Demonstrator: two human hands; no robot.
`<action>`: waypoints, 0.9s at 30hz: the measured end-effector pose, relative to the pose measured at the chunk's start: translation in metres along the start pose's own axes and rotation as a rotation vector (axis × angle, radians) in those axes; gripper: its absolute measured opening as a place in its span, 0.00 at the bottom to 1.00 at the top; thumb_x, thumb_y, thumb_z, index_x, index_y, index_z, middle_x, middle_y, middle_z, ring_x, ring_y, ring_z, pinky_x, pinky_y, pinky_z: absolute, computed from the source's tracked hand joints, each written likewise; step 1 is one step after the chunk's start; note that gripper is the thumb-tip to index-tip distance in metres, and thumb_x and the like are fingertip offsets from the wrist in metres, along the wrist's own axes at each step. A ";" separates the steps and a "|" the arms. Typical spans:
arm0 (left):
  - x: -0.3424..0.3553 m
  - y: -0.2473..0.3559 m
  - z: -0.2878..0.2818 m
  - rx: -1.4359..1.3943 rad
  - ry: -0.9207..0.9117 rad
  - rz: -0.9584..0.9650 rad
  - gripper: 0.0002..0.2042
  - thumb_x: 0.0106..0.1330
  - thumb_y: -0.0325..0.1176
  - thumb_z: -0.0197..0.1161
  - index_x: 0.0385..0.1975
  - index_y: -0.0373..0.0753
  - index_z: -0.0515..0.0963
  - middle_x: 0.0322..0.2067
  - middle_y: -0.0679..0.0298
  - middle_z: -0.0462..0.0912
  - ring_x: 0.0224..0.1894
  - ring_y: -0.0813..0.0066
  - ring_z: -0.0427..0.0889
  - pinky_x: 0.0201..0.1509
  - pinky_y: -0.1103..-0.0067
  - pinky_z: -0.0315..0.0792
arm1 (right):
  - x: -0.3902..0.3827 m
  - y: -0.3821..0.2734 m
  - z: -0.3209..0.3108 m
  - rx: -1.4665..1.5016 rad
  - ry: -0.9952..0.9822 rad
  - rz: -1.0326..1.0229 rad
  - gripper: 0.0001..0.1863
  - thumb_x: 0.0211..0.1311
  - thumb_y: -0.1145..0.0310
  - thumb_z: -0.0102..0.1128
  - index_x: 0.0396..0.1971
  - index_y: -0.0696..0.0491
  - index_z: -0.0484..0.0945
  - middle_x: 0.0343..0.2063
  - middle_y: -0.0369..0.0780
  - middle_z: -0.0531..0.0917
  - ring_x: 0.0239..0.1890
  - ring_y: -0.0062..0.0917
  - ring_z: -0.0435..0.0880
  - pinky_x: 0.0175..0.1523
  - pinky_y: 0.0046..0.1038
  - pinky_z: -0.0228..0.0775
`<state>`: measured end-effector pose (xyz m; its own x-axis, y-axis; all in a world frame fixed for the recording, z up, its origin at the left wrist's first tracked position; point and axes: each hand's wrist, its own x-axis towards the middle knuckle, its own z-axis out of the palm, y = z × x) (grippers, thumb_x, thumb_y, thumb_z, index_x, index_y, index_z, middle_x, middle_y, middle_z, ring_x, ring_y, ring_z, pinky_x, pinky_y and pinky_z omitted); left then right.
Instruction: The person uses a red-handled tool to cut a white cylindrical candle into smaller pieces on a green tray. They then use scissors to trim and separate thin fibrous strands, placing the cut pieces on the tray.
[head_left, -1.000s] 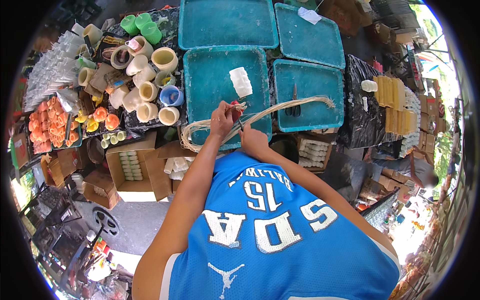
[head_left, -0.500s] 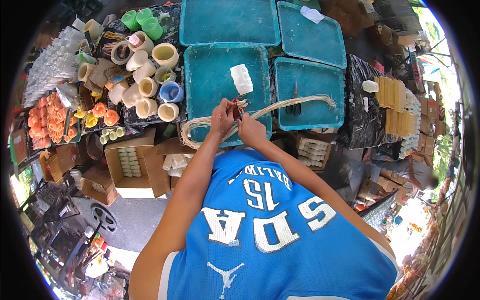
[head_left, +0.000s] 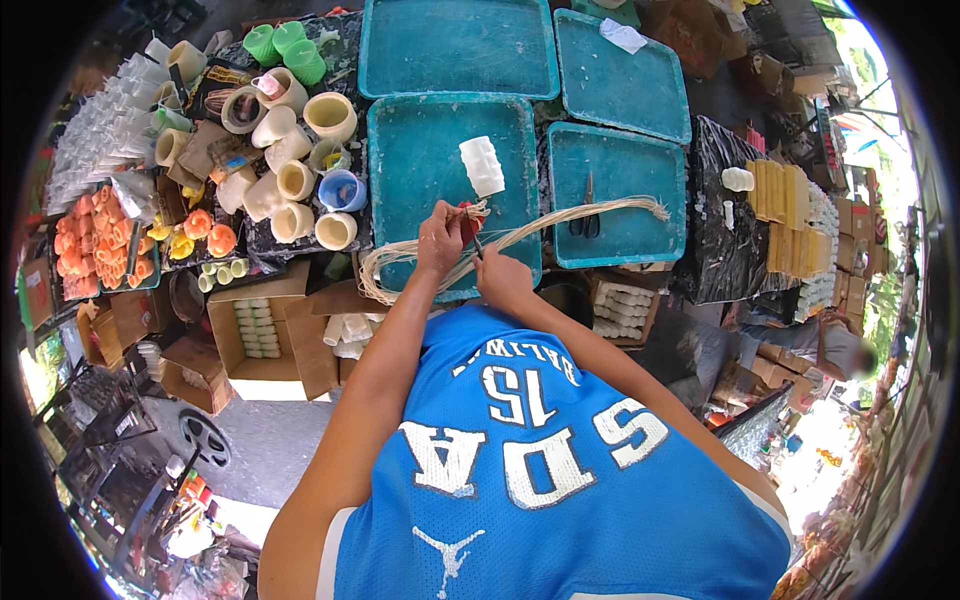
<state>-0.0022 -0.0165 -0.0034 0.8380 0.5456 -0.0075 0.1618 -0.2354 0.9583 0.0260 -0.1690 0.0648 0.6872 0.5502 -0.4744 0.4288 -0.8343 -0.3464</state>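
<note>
My left hand (head_left: 441,235) is closed round a small red object (head_left: 468,226) with pale strands at its top, over the lower-middle teal tray (head_left: 390,135). My right hand (head_left: 500,278) grips a thin dark tool (head_left: 477,245) against the red object, just below it. A long looped bundle of cream cords (head_left: 600,208) lies under and around my hands, reaching into the right-hand tray (head_left: 650,160). A white ribbed block (head_left: 481,166), likely wax, rests above my left hand. Black-handled scissors (head_left: 585,220) lie in the right-hand tray, partly under the cords.
Pale cylindrical moulds (head_left: 330,117) crowd the left table, with orange pieces (head_left: 87,250) and green candles (head_left: 300,60). Further trays (head_left: 460,50) lie behind. Yellow slabs (head_left: 795,195) sit at right. Cardboard boxes (head_left: 305,340) stand below the table edge. Another person (head_left: 835,340) is at lower right.
My right hand moved slightly up half a second ago and is now a little lower again with the tool. My left hand stays on the red object with little movement.
</note>
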 end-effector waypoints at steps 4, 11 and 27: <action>0.004 -0.001 -0.001 0.045 -0.022 -0.016 0.03 0.73 0.25 0.61 0.38 0.36 0.73 0.30 0.49 0.87 0.33 0.45 0.88 0.34 0.61 0.77 | 0.008 -0.006 -0.003 0.007 0.011 0.018 0.19 0.78 0.54 0.50 0.43 0.58 0.70 0.27 0.54 0.87 0.31 0.54 0.88 0.37 0.56 0.77; 0.000 -0.004 0.001 -0.036 -0.012 -0.005 0.03 0.72 0.24 0.60 0.39 0.36 0.73 0.31 0.48 0.88 0.36 0.43 0.88 0.36 0.62 0.79 | 0.015 -0.004 -0.004 -0.001 0.043 -0.009 0.18 0.77 0.55 0.52 0.41 0.57 0.70 0.26 0.54 0.87 0.30 0.54 0.88 0.36 0.56 0.77; 0.004 -0.002 -0.002 0.012 0.015 -0.031 0.03 0.73 0.24 0.60 0.39 0.36 0.72 0.33 0.46 0.88 0.37 0.43 0.88 0.37 0.61 0.79 | -0.001 -0.006 -0.001 0.007 -0.071 0.025 0.19 0.79 0.53 0.49 0.41 0.58 0.70 0.29 0.56 0.86 0.34 0.57 0.87 0.40 0.59 0.75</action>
<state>-0.0008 -0.0121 -0.0044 0.8248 0.5645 -0.0328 0.1940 -0.2281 0.9541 0.0234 -0.1646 0.0676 0.6543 0.5305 -0.5389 0.4076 -0.8477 -0.3395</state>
